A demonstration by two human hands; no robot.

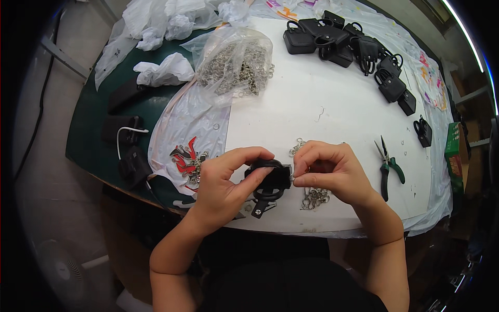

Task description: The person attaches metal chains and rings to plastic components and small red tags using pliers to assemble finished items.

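Note:
Near the front edge of the table, my left hand [212, 187] is closed round a small black mini bag [279, 179] with a looped handle and a strap with a metal snap. The thumb presses on its front. At the bag's right edge my right hand [335, 170] pinches a tiny metal piece between thumb and fingertips; its exact kind is too small to tell. Metal clasps and rings [315, 198] lie just under the right hand. Green-handled pliers [385, 169] rest to the right, their jaws pointing away from me.
Several black mini bags [338, 46] are heaped at the far right. A clear plastic bag of metal rings [234, 65] sits at the back. Red and black charms [185, 160] lie left on plastic sheeting. Black power banks [122, 129] with a white cable are further left; a green box [457, 156] stands right.

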